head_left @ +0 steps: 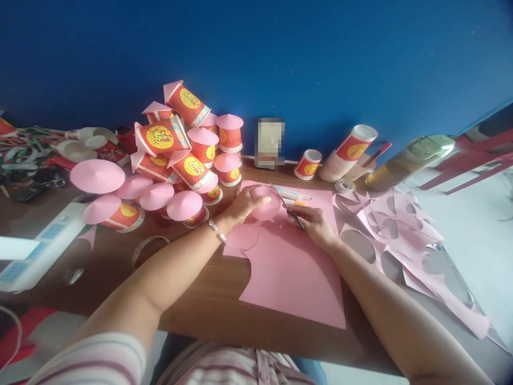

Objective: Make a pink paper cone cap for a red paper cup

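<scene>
My left hand point(245, 204) pinches a round pink paper disc point(264, 207) above the table, thumb lying on its face. In my right hand point(315, 223) is a pair of scissors point(294, 215), its blades pointing up and left at the disc's right edge. Whether the blades are cutting into the paper is too small to tell. Below both hands lies a large pink paper sheet point(296, 278) with a curved piece gone from its left side. A circle point(242, 236) shows on the paper near my left wrist. Some markers point(294, 195) rest at the sheet's far edge.
At the left stand and lean several red paper cups point(160, 138) with pink cone tops. Behind the sheet are a single red cup point(308, 164), a cup stack point(348, 152), a tape roll point(344, 186) and a bottle point(409, 160). Pink paper offcuts point(417, 251) spread at right; a power strip point(48, 240) lies left.
</scene>
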{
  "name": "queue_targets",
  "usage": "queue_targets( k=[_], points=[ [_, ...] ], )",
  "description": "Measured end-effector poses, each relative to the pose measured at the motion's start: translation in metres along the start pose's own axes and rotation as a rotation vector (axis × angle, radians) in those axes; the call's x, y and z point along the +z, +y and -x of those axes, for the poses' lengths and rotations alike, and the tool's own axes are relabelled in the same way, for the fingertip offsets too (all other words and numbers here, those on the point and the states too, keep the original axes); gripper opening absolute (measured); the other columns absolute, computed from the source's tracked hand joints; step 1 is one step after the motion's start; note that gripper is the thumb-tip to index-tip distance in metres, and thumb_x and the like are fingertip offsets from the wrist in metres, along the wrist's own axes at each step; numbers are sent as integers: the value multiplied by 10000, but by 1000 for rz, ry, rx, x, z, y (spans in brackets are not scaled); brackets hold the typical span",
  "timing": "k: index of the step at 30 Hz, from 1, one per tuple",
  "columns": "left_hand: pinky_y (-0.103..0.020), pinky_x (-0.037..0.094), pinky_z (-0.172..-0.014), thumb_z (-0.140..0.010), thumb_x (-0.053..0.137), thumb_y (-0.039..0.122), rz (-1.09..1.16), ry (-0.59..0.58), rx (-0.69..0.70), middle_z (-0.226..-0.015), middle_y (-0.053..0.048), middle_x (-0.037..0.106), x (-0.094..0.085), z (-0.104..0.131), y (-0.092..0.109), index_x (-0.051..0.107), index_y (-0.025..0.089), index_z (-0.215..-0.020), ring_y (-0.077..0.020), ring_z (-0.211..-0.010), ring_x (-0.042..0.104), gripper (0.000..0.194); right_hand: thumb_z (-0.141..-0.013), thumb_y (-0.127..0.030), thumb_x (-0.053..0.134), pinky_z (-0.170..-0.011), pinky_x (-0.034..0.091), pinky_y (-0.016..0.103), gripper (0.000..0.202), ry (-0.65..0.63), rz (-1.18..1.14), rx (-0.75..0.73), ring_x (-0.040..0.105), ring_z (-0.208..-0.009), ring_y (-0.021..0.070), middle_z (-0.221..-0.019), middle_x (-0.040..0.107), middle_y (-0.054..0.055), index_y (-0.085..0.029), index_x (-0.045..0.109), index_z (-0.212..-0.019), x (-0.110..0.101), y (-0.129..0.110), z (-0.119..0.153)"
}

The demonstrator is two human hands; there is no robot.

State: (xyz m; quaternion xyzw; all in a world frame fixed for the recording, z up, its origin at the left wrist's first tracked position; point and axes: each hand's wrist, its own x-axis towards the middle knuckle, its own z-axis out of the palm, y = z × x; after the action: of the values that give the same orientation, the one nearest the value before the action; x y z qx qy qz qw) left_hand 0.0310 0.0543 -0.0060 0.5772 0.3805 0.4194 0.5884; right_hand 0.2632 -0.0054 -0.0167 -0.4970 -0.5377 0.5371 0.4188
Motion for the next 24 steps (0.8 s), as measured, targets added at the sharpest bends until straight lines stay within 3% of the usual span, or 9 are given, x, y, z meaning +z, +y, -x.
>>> queue_targets(
  k=[3, 10, 24],
  points=[
    [-315, 531, -766, -702, 825, 471, 70, -32, -63, -955, -103, 778, -1, -1, -2, 741, 138, -1104, -241, -906, 693, 529, -731, -462, 829, -563, 496, 274, 445, 5, 16, -6, 628, -688, 172, -775, 734, 39, -192, 824, -1086, 0, -1, 0],
    [-332, 525, -804, -703, 829, 437, 99, -54, -42, -952, -96, 783, -1, -2, -1, 753, 145, -1029, -252, -937, 694, 444, -734, -482, 820, -560, 495, 282, 469, 2, 43, 3, 628, -691, 177, -795, 739, 49, -188, 822, -1100, 0, -3, -1],
    [-294, 500, -747, -705, 826, 451, 92, -54, -33, -834, -44, 735, -1, -1, 0, 726, 140, -963, -173, -775, 628, 416, -737, -529, 809, -536, 435, 277, 511, -10, 49, 20, 508, -609, 125, -729, 660, 21, -173, 808, -1105, 1, -7, 1]
  ],
)
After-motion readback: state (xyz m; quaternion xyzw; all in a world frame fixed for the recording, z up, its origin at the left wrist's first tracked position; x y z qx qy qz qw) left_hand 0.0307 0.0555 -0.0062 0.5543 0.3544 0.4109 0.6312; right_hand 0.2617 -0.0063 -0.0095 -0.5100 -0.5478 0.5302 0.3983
